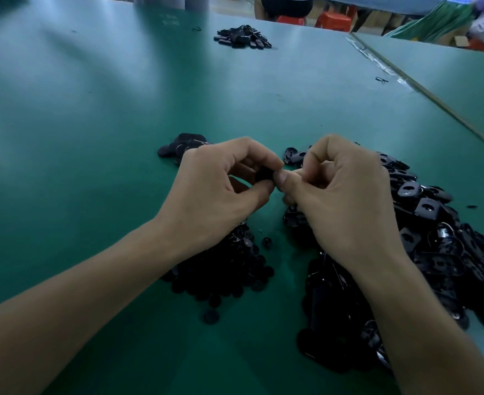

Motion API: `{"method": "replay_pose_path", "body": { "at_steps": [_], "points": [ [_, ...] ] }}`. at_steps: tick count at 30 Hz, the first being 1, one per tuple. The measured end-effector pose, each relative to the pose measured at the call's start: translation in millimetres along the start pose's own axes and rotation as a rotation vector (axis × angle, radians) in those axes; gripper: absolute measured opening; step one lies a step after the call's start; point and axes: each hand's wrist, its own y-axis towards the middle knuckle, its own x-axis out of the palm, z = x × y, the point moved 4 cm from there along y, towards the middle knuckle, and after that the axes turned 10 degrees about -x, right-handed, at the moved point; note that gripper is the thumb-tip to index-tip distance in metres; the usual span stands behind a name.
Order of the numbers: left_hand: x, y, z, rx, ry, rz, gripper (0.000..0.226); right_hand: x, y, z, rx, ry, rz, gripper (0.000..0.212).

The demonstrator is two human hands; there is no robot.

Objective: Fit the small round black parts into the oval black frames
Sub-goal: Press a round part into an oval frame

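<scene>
Out on the green table (92, 109), the action sits near the middle of the near edge. The left hand (218, 189) has its fingers curled, with thumb and forefinger clamped on a small black piece (263, 175). The right hand (343, 201) meets it head-on, fingers bunched, its thumb tip pressed to the same piece. Whether the round part is seated in its frame yet, I cannot tell, as the fingers hide the joint.

My read is that this is the press-in. Doing it well calls for the left hand to brace the frame flat while the right squares the round part over the hole and pushes straight, not at a tilt. These parts look slick and tiny, so a skewed push could pop one loose.

Now the count, left to right. I make it four heaps:
- A small heap (183, 145) lies just beyond the left hand.
- The round parts (223, 269) are heaped under the left wrist, far too many to count.
- A far heap (242, 38) sits towards the far edge.
- The oval frames (434, 238) sprawl under and beyond the right wrist towards the right edge, likewise uncountable.

A lone strayed disc (210, 316) lies nearer the near edge. One piece is in hand.
</scene>
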Motion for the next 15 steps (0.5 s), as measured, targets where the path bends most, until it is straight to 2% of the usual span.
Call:
{"method": "replay_pose_path", "body": {
  "at_steps": [5,9,12,15],
  "points": [
    [-4.3,2.5,-2.9,0.018,0.073,0.031,0.022,6.1,-0.6,-0.9,-0.035,0.02,-0.113,0.031],
    [-5.4,4.0,-5.8,-0.016,0.068,0.033,0.021,4.7,0.5,1.5,-0.073,-0.03,-0.074,0.024],
    [-3.0,5.1,-8.0,-0.081,-0.039,0.007,0.019,2.7,3.0,4.6,-0.082,-0.066,-0.056,0.014],
    [-1.9,6.7,-8.9,-0.147,-0.217,-0.049,0.02,5.1,5.4,10.7,-0.036,0.048,-0.117,0.017]
  ]
}}
